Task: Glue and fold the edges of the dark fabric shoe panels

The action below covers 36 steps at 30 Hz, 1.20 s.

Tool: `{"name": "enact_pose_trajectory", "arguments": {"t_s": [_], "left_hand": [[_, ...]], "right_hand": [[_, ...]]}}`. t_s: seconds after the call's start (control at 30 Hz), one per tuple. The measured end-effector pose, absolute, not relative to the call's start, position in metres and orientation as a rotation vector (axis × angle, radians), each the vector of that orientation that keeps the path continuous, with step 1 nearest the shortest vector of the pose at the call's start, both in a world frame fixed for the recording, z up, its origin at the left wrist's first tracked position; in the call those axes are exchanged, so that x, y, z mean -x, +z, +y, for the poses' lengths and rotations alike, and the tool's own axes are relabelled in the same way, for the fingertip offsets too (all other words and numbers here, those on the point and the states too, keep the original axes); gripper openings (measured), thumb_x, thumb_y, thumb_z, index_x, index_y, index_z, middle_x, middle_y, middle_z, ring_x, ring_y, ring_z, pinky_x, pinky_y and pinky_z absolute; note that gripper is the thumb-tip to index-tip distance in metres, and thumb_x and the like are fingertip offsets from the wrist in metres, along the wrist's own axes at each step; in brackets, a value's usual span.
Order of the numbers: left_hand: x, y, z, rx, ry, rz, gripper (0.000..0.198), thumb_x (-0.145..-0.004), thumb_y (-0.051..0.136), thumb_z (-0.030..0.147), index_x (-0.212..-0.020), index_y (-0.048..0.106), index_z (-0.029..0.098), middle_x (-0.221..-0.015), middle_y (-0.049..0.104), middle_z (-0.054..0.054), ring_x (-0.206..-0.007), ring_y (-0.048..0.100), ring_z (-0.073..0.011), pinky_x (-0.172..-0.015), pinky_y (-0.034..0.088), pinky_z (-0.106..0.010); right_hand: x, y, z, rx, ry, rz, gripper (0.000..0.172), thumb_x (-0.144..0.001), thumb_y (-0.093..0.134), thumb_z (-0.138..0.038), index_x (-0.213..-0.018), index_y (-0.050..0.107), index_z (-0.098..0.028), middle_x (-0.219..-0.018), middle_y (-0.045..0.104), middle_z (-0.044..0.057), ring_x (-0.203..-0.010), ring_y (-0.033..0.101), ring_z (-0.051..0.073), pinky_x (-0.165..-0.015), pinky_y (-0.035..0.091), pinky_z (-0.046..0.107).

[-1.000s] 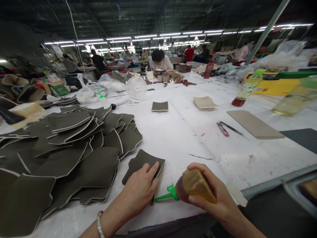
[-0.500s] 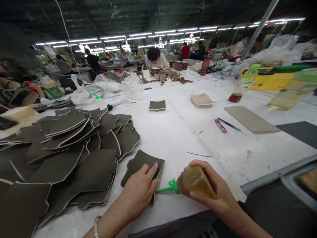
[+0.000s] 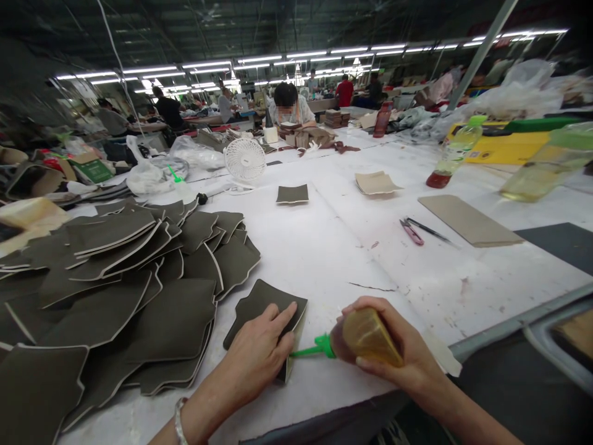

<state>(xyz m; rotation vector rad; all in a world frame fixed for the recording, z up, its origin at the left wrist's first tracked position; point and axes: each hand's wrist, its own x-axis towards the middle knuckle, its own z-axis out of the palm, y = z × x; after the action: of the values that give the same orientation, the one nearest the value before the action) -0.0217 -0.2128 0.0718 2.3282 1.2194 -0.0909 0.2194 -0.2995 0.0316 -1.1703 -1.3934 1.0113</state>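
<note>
My left hand (image 3: 262,346) lies on a dark olive leather-like piece (image 3: 254,303) near the table's front edge. Its index finger is stretched across the piece towards the upper right corner, with the thumb by the right edge. In my right hand (image 3: 412,355) is a squeeze bottle (image 3: 370,337) of amber-brown liquid, tilted on its side. The bottle's green nozzle points left, and its tip meets the piece's right edge just below my left thumb. Whether liquid is coming out I cannot tell. A big heap of similar dark pieces (image 3: 171,315) spreads to the left.
One dark piece (image 3: 292,194) and some beige pieces (image 3: 377,183) lie farther back. Pink thread snips (image 3: 411,232) and a pen-like tool (image 3: 430,230) rest at right, beside a grey-beige panel (image 3: 467,221). Behind stand a white fan (image 3: 244,161) and drink bottles (image 3: 456,151). A co-worker (image 3: 291,108) sits opposite.
The view has shifted slightly. Both hands keep nearly the same pose, and the nozzle tip stays at the piece's right edge.
</note>
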Motion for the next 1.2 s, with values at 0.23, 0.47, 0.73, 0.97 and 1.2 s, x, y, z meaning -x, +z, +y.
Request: {"name": "enact_pose_trajectory", "arguments": {"t_s": [0.23, 0.47, 0.73, 0.97, 1.2], "left_hand": [[0.0210, 0.0704, -0.2120, -2.321, -0.078, 1.204, 0.053, -0.093, 0.027, 0.025, -0.145, 0.040, 0.024, -0.104, 0.054, -0.004, -0.090, 0.060, -0.0187, -0.083, 0.043, -0.030], [0.0216, 0.0721, -0.2126, -2.292, -0.089, 1.211, 0.053, -0.093, 0.028, 0.025, -0.144, 0.040, 0.025, -0.103, 0.054, -0.003, -0.089, 0.060, -0.0185, -0.082, 0.042, -0.029], [0.0207, 0.0709, -0.2107, -2.292, -0.069, 1.199, 0.053, -0.093, 0.028, 0.025, -0.145, 0.039, 0.025, -0.105, 0.054, -0.003, -0.090, 0.060, -0.0177, -0.083, 0.043, -0.028], [0.0209, 0.0742, -0.2094, -2.277, -0.075, 1.189, 0.052, -0.094, 0.028, 0.025, -0.144, 0.041, 0.026, -0.105, 0.054, -0.003, -0.090, 0.059, -0.0181, -0.085, 0.043, -0.029], [0.0201, 0.0724, -0.2103, -2.281, -0.064, 1.194, 0.052, -0.094, 0.028, 0.025, -0.144, 0.040, 0.025, -0.104, 0.054, -0.003, -0.090, 0.059, -0.0176, -0.085, 0.043, -0.028]], "right_hand": [[-0.2235, 0.0352, -0.2947, 1.203, 0.821, -1.465, 0.048, -0.082, 0.074, -0.035, -0.121, 0.046, -0.031, -0.117, 0.056, 0.002, -0.107, 0.056, 0.021, -0.090, 0.045, 0.027], [-0.2286, 0.0374, -0.2889, 1.265, 0.584, -1.451, 0.045, -0.082, 0.074, -0.031, -0.120, 0.048, -0.033, -0.116, 0.055, -0.001, -0.105, 0.056, 0.016, -0.091, 0.043, 0.020], [-0.2268, 0.0357, -0.2888, 1.252, 0.586, -1.484, 0.046, -0.082, 0.074, -0.031, -0.120, 0.048, -0.030, -0.116, 0.055, 0.001, -0.105, 0.056, 0.019, -0.090, 0.044, 0.024], [-0.2256, 0.0341, -0.2922, 1.233, 0.655, -1.502, 0.044, -0.084, 0.073, -0.032, -0.120, 0.047, -0.030, -0.116, 0.054, 0.003, -0.106, 0.055, 0.021, -0.091, 0.044, 0.027], [-0.2242, 0.0316, -0.2917, 1.271, 0.616, -1.424, 0.046, -0.083, 0.073, -0.032, -0.121, 0.047, -0.030, -0.117, 0.053, 0.003, -0.107, 0.054, 0.021, -0.092, 0.042, 0.029]]}}
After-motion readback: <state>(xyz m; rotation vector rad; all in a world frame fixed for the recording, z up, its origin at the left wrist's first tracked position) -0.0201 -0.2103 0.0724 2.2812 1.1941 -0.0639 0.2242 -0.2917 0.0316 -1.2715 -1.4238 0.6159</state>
